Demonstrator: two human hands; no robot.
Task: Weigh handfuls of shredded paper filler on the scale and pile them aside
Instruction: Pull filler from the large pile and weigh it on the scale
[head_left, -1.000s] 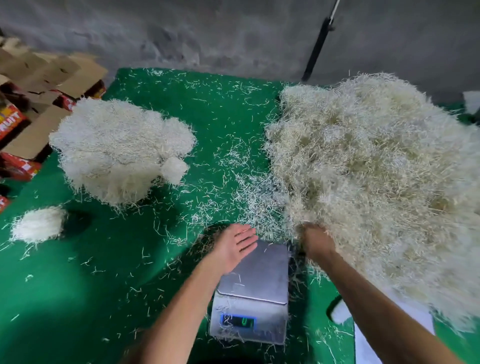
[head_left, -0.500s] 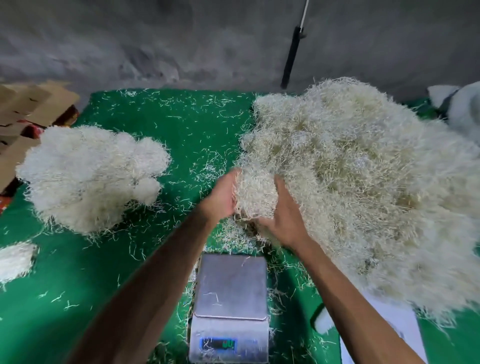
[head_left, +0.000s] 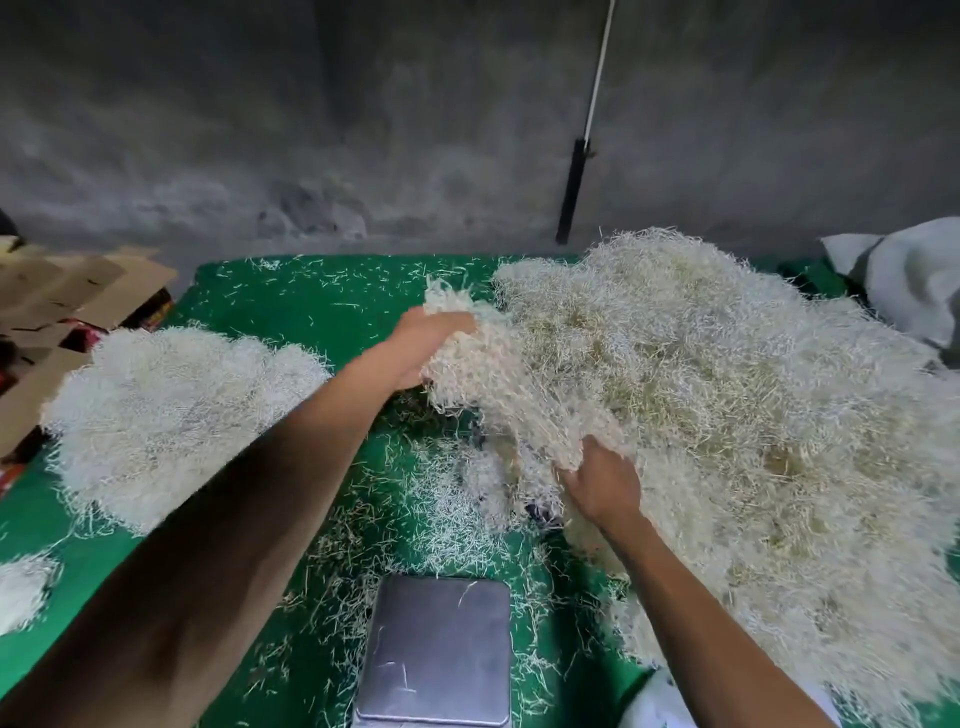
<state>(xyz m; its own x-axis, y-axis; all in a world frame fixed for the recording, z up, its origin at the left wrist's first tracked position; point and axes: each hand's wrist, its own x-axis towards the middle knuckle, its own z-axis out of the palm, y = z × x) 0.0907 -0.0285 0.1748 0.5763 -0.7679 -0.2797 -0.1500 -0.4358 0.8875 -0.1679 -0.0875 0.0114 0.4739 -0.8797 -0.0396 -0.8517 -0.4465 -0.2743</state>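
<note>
The left hand (head_left: 426, 345) and the right hand (head_left: 602, 480) have moved up off the flat silver metal scale (head_left: 439, 649) and now both grip a fluffy clump of pale shredded paper (head_left: 498, 384), pulling it from the big heap (head_left: 727, 415) on the right side of the green table (head_left: 322, 301). The scale at the near edge waits bare. The weighed white pile (head_left: 171, 410) sits at the left edge.

left hand (head_left: 423, 345), right hand (head_left: 602, 480) grip clump (head_left: 498, 384) | scale (head_left: 439, 649) bare

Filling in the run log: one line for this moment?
left hand: grips filler clump | right hand: grips clump | scale: bare
</note>
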